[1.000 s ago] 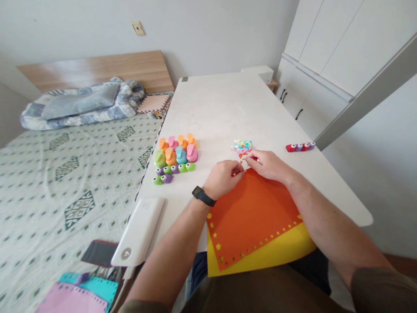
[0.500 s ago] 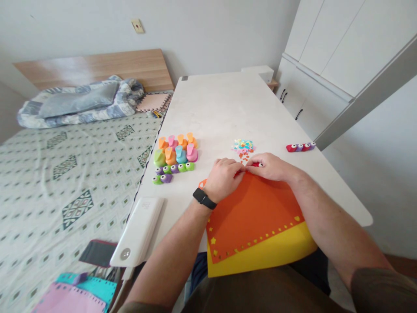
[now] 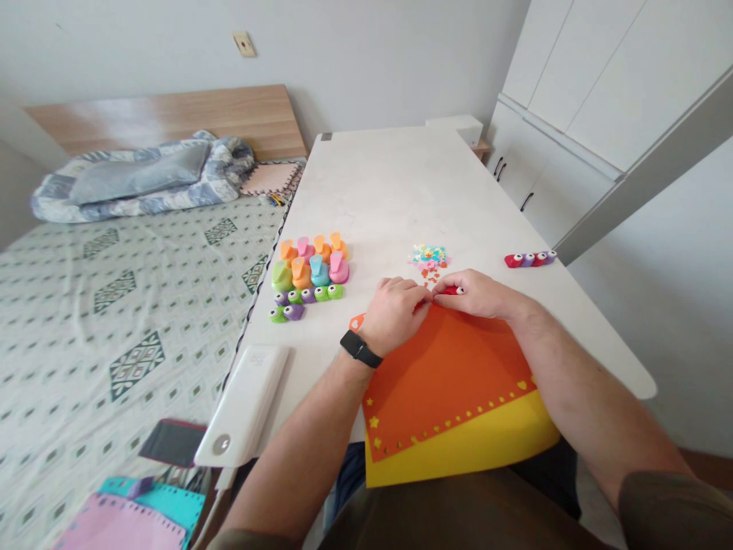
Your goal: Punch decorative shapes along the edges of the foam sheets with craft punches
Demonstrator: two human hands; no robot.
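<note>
An orange sheet of paper (image 3: 447, 374) lies askew over a yellow sheet (image 3: 475, 447), with small star, heart and flower holes along its near and left edges. My left hand (image 3: 398, 313), a black watch on its wrist, is closed at the orange sheet's far edge. Touching or almost touching its fingertips is my right hand (image 3: 478, 294), closed round a small red craft punch (image 3: 456, 290) with an eye-like dot. The fingers hide most of this punch and where it meets the paper. Just beyond the hands lie punched-out paper bits (image 3: 431, 258) in several colours.
Several larger craft punches (image 3: 309, 263) and small green and purple punches (image 3: 309, 296) stand on the left of the white table (image 3: 389, 183). A row of red and purple punches (image 3: 531, 260) is at right. A white power bank (image 3: 246, 405) lies at the left edge.
Both hands keep almost the same place and grip at the far edge of the orange sheet. The view has shifted very slightly.
</note>
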